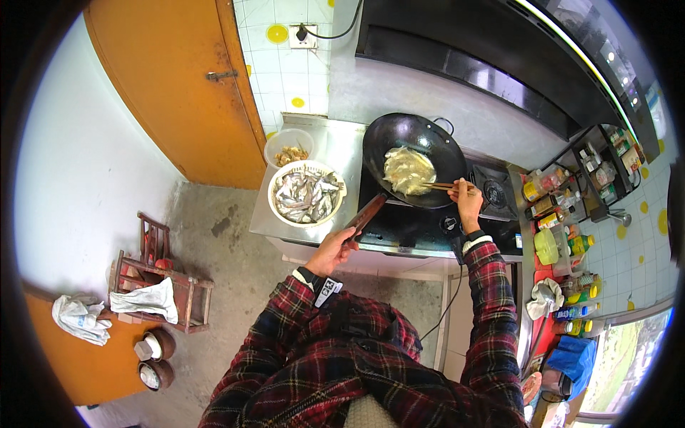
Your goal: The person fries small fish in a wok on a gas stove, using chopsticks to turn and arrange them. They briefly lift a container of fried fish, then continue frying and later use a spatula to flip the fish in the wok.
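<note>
A black wok (389, 132) sits over the stove's left burner, with pale golden fish (409, 171) frying in oil at its bottom. My left hand (330, 252) is closed around the wok's brown wooden handle (369, 214). In my right hand (467, 204) are wooden chopsticks (444, 186), their tips at the right edge of the frying fish. Left of the wok, a white basket (273, 197) full of small silvery fish (307, 196) rests on the metal counter. Behind it stands a clear bowl (271, 145) holding browned pieces (291, 155).
A second burner (494, 192) lies to the right of the wok. Bottles (546, 187) and a spice rack (606, 167) line the right side. The range hood (492, 64) hangs beyond the stove. A wooden chair (193, 296) stands on the floor at left, near an orange door (178, 93).
</note>
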